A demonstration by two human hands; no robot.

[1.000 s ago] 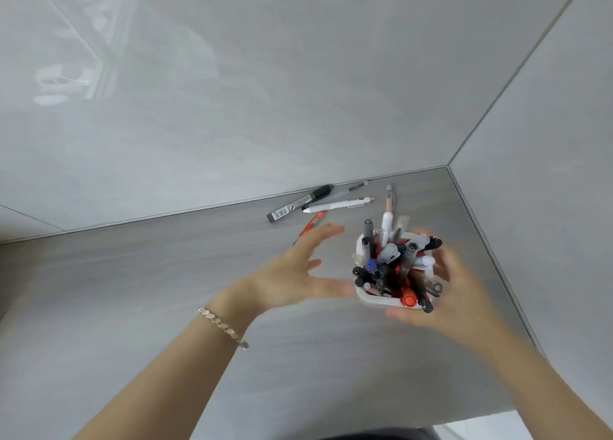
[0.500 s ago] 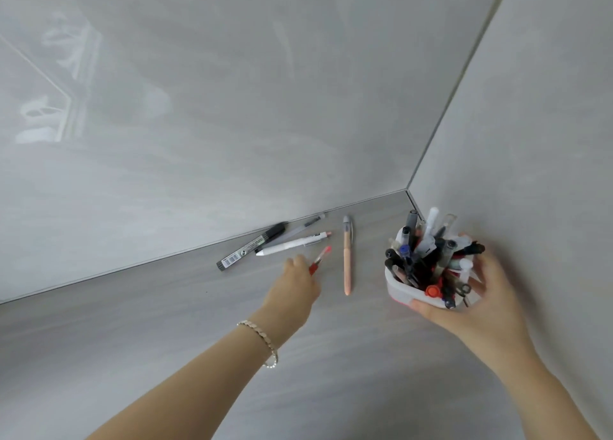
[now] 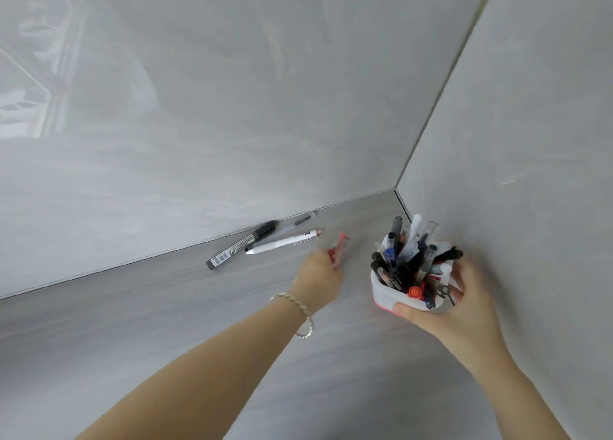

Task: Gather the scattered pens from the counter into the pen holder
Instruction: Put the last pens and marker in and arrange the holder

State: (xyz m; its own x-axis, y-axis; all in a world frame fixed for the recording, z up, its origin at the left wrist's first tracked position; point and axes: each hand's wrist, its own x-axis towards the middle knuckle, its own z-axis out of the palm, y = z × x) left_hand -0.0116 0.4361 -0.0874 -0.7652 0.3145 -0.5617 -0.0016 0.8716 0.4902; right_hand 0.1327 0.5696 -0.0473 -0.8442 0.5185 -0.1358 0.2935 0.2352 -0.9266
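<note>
Grey, stone-look surfacing covers the desk (image 3: 166, 323) and both walls that meet in the far right corner. A white pen holder (image 3: 394, 295) with a pink base edge is seen close to that corner, packed with upright pens and markers in black, white, blue and red. It is gripped by the right hand (image 3: 461, 300), whose thumb is pressed against the near wall of the holder while the fingers are wrapped around its far right side.

To the left of the holder, and apart from it, the left hand (image 3: 318, 277) is closed around a red pen (image 3: 338, 249), which is blurred; its tip is pointed away towards the back wall. Whether a second pen is held with it cannot be told. A beaded bracelet (image 3: 300, 310) is worn on the left wrist.

Three more pens are left lying on the desk beyond and to the left of the left hand, near the foot of the back wall: a black marker (image 3: 240, 244) with a barcode label, a white pen (image 3: 285, 241) just beside it, and a clear pen (image 3: 292, 224) closest to the wall. None of these is touched by either hand.
</note>
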